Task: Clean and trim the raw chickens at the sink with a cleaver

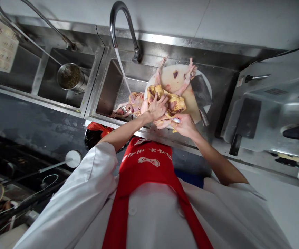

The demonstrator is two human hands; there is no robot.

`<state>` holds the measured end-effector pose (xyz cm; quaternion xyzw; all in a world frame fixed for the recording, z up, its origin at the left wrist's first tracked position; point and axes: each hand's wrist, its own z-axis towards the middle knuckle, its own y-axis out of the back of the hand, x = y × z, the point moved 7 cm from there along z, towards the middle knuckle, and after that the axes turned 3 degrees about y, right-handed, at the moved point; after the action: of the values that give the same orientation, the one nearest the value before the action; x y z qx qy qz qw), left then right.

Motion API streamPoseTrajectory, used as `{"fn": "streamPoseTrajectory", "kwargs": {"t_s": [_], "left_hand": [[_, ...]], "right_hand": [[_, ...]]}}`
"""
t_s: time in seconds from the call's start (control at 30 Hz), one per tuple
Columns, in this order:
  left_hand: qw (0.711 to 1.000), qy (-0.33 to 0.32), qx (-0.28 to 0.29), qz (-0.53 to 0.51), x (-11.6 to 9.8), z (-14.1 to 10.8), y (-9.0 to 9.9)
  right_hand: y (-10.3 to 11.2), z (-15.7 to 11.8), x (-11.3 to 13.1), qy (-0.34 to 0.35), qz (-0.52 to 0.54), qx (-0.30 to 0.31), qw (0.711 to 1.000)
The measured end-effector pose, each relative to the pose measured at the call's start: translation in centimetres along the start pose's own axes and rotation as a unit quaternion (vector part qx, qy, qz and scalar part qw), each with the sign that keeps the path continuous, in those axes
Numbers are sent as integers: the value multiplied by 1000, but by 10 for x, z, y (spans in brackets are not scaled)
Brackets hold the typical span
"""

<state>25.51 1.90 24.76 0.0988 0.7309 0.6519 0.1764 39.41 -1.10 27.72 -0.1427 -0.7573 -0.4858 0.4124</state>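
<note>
Left hand [158, 108] palm-down on bird [178, 103]

Left fingers [163, 100] rest on a raw bird [178, 103] atop a round board [168, 78]; right fingers [182, 118] touch the bird's near side.

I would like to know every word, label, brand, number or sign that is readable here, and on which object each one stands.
No text can be quoted with certainty.
Red apron: a row of white characters, upside down and partly folded, too unclear to quote.
Same apron: a white emblem with small red marks, too small to read.
Steel equipment at right: a small sticker, illegible.
</note>
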Motion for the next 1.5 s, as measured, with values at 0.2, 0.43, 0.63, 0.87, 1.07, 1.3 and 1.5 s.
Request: {"fn": "streamPoseTrajectory", "kwargs": {"t_s": [0.2,0.43,0.63,0.87,1.07,1.3,1.5], "left_hand": [[999,-8,-22,-37,1,0,-1],[999,-10,-23,-40,-3,1,3],[999,-10,-13,-47,-5,2,1],[999,-18,-27,-34,-6,3,-7],[996,-36,16,-77,1,0,7],[966,-168,98,-173,-2,-21,18],[974,-186,97,-82,1,-23,-5]], "right_hand": [[2,-12,-2,-6,-3,4,1000],[7,-26,-5,-16,-18,9,1000],[13,-38,2,-27,-20,5,999],[23,-46,9,-24,-61,14,998],[35,-30,9,-9,-88,-12,996],[56,14,31,21,-103,-3,994],[55,3,27,31,-136,52,989]]}}
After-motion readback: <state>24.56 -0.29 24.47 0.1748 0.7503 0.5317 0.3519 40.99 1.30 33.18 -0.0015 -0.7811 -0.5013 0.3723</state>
